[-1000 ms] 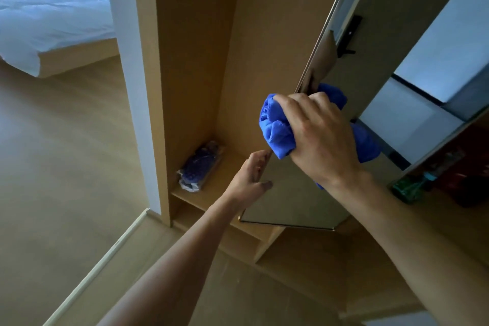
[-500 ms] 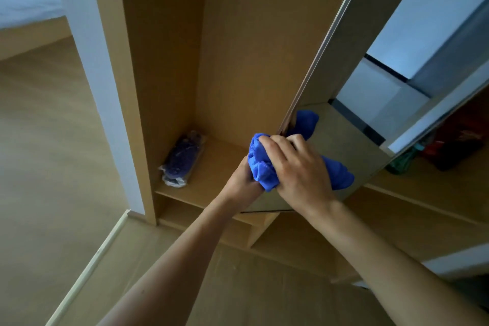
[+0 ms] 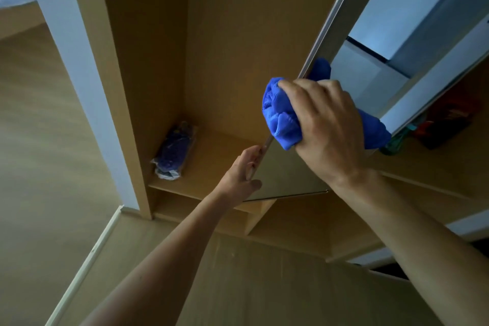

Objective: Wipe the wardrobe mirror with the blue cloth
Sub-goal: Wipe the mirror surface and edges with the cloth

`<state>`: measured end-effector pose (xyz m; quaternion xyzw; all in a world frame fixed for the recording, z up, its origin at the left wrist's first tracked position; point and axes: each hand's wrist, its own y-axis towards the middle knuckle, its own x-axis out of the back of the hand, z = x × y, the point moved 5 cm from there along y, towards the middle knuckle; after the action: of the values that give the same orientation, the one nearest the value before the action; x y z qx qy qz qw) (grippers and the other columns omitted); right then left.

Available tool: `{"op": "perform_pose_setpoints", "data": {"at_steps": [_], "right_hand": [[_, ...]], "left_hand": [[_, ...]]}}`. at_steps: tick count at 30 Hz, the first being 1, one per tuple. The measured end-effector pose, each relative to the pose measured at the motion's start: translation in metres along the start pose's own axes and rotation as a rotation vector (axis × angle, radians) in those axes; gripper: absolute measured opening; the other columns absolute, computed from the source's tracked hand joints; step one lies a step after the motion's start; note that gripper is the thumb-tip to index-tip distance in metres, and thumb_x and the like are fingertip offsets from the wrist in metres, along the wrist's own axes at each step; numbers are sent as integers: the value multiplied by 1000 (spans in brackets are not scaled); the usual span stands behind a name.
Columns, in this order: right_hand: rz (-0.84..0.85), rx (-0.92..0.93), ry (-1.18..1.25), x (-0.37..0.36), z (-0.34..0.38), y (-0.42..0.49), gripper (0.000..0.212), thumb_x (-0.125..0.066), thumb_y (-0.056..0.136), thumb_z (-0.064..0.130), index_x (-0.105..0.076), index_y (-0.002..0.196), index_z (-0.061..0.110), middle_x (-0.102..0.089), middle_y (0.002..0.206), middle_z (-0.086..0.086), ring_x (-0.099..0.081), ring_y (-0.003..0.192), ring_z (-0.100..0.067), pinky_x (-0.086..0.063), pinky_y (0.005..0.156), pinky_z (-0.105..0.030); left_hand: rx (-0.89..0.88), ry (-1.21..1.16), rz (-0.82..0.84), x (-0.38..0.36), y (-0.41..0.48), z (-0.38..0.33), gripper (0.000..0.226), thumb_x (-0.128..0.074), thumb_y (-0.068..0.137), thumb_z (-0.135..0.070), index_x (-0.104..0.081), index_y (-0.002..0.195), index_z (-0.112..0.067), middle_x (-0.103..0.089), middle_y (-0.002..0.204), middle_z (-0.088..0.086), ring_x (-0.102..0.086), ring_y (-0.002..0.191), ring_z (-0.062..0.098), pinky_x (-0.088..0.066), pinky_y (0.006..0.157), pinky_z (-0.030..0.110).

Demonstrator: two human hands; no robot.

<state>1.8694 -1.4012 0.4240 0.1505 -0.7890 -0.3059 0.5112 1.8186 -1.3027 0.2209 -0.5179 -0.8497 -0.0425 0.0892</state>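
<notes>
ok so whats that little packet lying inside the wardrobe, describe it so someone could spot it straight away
Start at the open wooden wardrobe and look down to its low wooden shelf. In the shelf's back left corner, against the side panel, lies a small clear plastic packet of dark purple contents. It is the only thing on that shelf, duller than the bright blue cloth.

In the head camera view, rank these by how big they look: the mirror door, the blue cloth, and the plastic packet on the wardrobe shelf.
Largest to smallest, as they appear:
1. mirror door
2. blue cloth, bunched in the right hand
3. plastic packet

The cloth is nearer the camera and partly covered, so its lead over the packet is unsure.
</notes>
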Motion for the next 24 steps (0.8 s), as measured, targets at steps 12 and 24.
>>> {"op": "perform_pose_setpoints", "data": {"at_steps": [12,24], "right_hand": [[151,88,3,-86,35,-74,62,-79,77,11,-60,136,11,-65,128,-5,-60,104,-29,-53,85,-42],[223,49,81,-88,40,-79,65,-79,75,10,-58,137,8,-63,132,-7,-59,105,-31,-53,83,-46]], "left_hand": [[-53,-46,-43,-2,0,22,72,-65,86,13,-41,145,-22,-56,133,11,-54,123,25,-47,105,44],[5,-46,53,-3,1,48,77,-53,85,23,-37,149,-15,-52,139,10,-52,123,12,-46,92,20]]}}
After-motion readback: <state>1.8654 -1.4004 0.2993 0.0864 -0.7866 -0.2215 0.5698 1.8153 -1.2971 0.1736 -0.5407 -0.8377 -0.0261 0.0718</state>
